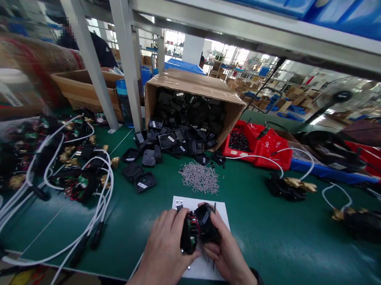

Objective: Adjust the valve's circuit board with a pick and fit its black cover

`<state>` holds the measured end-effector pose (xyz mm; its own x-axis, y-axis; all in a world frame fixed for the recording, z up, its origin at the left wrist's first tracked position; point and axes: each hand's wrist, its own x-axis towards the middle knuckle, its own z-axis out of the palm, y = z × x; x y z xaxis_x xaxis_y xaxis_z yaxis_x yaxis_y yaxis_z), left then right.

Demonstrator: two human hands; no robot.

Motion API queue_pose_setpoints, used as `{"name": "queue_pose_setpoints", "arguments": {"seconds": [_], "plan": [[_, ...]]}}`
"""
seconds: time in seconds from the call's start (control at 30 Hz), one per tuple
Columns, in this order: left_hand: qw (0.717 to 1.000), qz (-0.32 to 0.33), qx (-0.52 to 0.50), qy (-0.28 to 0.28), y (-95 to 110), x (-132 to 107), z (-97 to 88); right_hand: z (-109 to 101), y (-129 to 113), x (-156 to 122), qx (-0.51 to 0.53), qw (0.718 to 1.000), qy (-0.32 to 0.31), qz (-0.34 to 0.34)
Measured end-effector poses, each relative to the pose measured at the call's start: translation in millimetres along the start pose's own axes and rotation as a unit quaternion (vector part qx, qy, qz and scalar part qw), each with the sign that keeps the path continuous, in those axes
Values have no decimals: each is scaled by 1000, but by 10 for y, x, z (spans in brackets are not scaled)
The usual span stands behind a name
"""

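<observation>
My left hand (165, 241) is closed around a black plastic housing (185, 238) with a green circuit board and red wires showing inside. Opposite it, my right hand (226, 251) grips a black plastic cover (208, 224), its inner side turned away from view. The two parts are held close together, with wires visible in the gap between them. Beneath both hands lies a white sheet (206, 269) on the green table (263, 249). Just beyond the sheet is a pile of small metal pins (200, 178); what they are exactly cannot be made out.
A tipped cardboard box (190, 81) spills black plastic covers (168, 140) onto the table. Red bins (257, 145) stand right of it. Wired assemblies with white cables (108, 185) crowd the left; more units (288, 186) lie right. A metal shelf frame (125, 56) rises ahead. A person (101, 49) is behind.
</observation>
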<state>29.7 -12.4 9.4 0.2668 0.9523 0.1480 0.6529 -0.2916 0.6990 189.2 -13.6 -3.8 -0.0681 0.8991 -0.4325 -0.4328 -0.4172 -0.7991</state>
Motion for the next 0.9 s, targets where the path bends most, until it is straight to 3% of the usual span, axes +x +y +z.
{"name": "queue_pose_setpoints", "arguments": {"seconds": [0.1, 0.2, 0.3, 0.4, 0.47, 0.53, 0.73, 0.83, 0.9], "plan": [[1000, 3, 27, 8, -28, 10, 30, 53, 4, -42, -117, 989, -58, -71], [999, 5, 42, 19, -50, 36, 11, 103, -58, -101, -255, 949, -87, -165], [999, 10, 35, 26, -42, 68, -15, 150, -48, -137, -339, 917, -82, -196], [998, 38, 43, 19, -20, 95, -54, 159, 21, -136, -282, 941, -34, -184], [998, 53, 43, 12, -6, 106, -90, 135, 41, -125, -179, 976, -32, -121], [998, 49, 34, 7, 2, 110, -125, 98, 26, -112, -90, 993, -48, -57], [999, 20, 24, -8, 14, 99, -140, 4, -7, -43, -37, 997, -44, -43], [1000, 11, 20, -18, 30, 111, -116, 5, 0, -34, -72, 994, -71, -36], [999, 9, 11, -29, 36, 124, -101, 27, -21, -53, -122, 987, -80, -71]]}}
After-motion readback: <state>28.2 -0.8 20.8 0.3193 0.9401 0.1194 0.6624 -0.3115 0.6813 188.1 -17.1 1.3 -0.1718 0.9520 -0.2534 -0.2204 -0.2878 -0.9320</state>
